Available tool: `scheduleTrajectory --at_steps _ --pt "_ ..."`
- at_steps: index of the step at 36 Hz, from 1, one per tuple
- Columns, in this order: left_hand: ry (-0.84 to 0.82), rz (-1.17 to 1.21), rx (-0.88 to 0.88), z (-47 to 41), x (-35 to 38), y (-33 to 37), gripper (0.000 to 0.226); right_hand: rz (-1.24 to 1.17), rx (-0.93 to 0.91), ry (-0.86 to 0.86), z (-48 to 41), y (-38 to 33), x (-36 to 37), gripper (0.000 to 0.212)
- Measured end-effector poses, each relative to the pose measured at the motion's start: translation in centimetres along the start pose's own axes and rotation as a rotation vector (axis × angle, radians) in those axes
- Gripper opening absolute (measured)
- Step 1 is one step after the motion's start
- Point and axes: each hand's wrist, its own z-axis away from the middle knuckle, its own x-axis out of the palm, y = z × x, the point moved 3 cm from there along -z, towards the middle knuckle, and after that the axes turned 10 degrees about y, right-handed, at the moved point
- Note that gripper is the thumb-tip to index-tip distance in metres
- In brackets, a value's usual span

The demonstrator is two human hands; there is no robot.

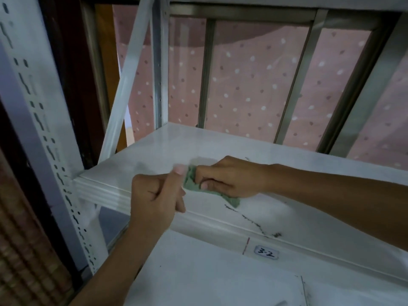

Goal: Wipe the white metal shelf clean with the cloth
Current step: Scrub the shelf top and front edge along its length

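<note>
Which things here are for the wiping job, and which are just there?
For the job: cloth; right hand gripping it; left hand at its edge; white metal shelf; dark marks.
Just there: 3-2 label; dotted curtain; window bars.

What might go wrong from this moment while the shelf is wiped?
1. The cloth is bunched small in the right hand, so each pass may cover little and only smear the dark marks near the front edge of the shelf.
2. Wiping that far could also rub the label just below.
</note>
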Motion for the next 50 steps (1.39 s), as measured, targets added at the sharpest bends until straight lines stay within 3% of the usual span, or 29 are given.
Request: scheduleTrajectory --at_steps 4,14,19,27,32,35,36,39,41,46,50 --pt "0.083 0.135 -0.172 -0.8 -0.3 0.1 0.068 0.094 -0.077 -0.014 -0.3 -0.7 -0.1 0.013" --pt "0.05 0.105 -0.13 -0.6 0.3 0.5 0.067 0.431 -0.338 0.002 -4.7 4.4 1.2 0.048" --pt "0.048 0.075 -0.132 -0.5 -0.1 0.1 0.071 0.586 -0.406 -0.019 -6.4 7.5 1.4 0.047" --pt "0.012 0.078 -0.143 -0.5 -0.3 -0.1 0.07 0.611 -0.07 -0.225 -6.3 12.5 0.4 0.045" --pt "-0.002 0.083 -0.125 -0.5 -0.2 -0.2 0.071 0.482 0.266 -0.176 -5.1 15.4 -0.4 0.07" --pt "-0.012 0.083 -0.111 -0.6 -0.1 -0.1 0.072 0.431 0.373 -0.172 -2.8 17.7 -0.7 0.105" --pt "-0.016 0.085 -0.105 -0.6 0.0 0.0 0.073 0.413 0.386 -0.177 -2.0 18.1 -0.8 0.102" --pt "-0.031 0.09 -0.094 -0.6 0.1 0.1 0.078 0.498 0.311 -0.211 0.0 18.0 -1.3 0.045" --pt "-0.029 0.071 -0.095 -0.6 0.1 0.0 0.076 0.463 0.284 -0.157 0.8 17.4 -1.5 0.025" --pt "-0.021 -0.028 -0.113 -0.4 0.2 0.2 0.066 0.312 0.351 -0.07 2.4 13.4 -1.7 0.017" --pt "-0.047 -0.104 -0.073 -0.3 0.3 0.4 0.059 0.272 0.303 -0.013 3.0 9.0 -1.5 0.013"
